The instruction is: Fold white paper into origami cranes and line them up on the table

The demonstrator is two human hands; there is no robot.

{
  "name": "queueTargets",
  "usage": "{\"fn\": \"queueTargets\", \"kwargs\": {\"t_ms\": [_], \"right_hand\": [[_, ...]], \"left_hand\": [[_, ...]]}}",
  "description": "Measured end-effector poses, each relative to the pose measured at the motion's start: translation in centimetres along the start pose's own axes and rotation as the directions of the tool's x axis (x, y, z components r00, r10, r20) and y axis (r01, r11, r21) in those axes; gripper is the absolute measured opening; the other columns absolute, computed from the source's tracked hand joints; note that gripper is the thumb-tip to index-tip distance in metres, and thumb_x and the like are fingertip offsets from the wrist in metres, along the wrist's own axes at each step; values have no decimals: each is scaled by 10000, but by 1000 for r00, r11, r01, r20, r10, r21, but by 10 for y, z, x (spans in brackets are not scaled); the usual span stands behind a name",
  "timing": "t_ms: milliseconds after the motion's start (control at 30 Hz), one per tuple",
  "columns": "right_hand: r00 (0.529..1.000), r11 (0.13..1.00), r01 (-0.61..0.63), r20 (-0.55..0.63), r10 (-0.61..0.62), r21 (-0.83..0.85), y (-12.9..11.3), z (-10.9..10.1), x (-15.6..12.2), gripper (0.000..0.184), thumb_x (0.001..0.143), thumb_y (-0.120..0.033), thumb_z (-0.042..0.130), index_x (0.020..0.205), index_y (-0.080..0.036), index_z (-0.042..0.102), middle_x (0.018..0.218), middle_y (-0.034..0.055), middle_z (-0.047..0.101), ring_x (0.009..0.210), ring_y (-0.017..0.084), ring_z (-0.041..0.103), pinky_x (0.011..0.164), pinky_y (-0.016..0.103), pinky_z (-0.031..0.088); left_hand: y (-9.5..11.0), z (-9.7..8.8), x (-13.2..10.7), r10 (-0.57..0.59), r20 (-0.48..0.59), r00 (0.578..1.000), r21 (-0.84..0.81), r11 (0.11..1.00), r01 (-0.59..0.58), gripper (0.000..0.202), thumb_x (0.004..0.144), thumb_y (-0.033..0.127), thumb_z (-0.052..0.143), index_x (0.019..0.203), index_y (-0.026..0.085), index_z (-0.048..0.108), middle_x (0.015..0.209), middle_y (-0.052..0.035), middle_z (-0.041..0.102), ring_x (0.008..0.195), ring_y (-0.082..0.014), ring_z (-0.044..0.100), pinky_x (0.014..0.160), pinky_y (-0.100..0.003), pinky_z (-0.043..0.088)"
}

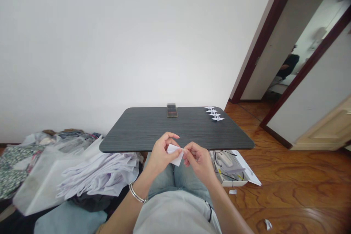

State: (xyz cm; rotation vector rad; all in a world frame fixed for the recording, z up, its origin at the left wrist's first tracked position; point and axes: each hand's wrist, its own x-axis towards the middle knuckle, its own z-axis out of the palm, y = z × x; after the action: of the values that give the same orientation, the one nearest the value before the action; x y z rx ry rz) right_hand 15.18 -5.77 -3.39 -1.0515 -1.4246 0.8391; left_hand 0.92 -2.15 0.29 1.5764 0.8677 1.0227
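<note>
A small folded piece of white paper (177, 160) is held above my lap, just in front of the near edge of the dark table (142, 128). My left hand (162, 153) grips it between thumb and fingers from the left. At its right corner my right hand (197, 159) pinches the paper with thumb and forefinger. Toward the table's far right stand several white paper cranes (216, 117) in a row. A phone (172, 110) rests near the back edge, propped or lying by the wall.
Piled clothes and plastic bags (98, 172) lie to the left. Below the table's right side sits a white box (229, 168) with cables. Paper scraps (268, 224) lie on the wooden floor (301, 182). Through the doorway at right a person (289, 66) is partly visible.
</note>
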Motion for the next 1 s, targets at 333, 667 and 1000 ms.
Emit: {"fn": "queueTargets", "kwargs": {"t_ms": [333,667,1000], "right_hand": [[998,994,-27,-48,32,107,2,-3,3,236,828,-361,536,680,-178,523,558,-21,547,445,94,517,423,192,440],[997,985,-28,-70,41,171,2,-5,4,268,806,-405,572,673,-176,535,560,-13,555,448,98,521,417,202,443],[993,968,-80,-69,99,238,1,-1,7,278,768,-395,599,623,-174,512,467,-63,457,358,57,374,354,175,279]], "left_hand": [[-11,-11,3,-51,41,998,-166,985,57,374,641,231,700,931,155,476,584,70,512,515,-73,485,524,-193,375],[-5,-10,1,-31,-36,999,-236,971,22,350,653,276,713,916,143,525,590,72,448,507,-57,422,494,-185,314],[-1,-3,2,-10,-9,1000,-239,971,8,344,659,281,702,919,143,524,559,85,425,479,-54,389,482,-190,297]]}}
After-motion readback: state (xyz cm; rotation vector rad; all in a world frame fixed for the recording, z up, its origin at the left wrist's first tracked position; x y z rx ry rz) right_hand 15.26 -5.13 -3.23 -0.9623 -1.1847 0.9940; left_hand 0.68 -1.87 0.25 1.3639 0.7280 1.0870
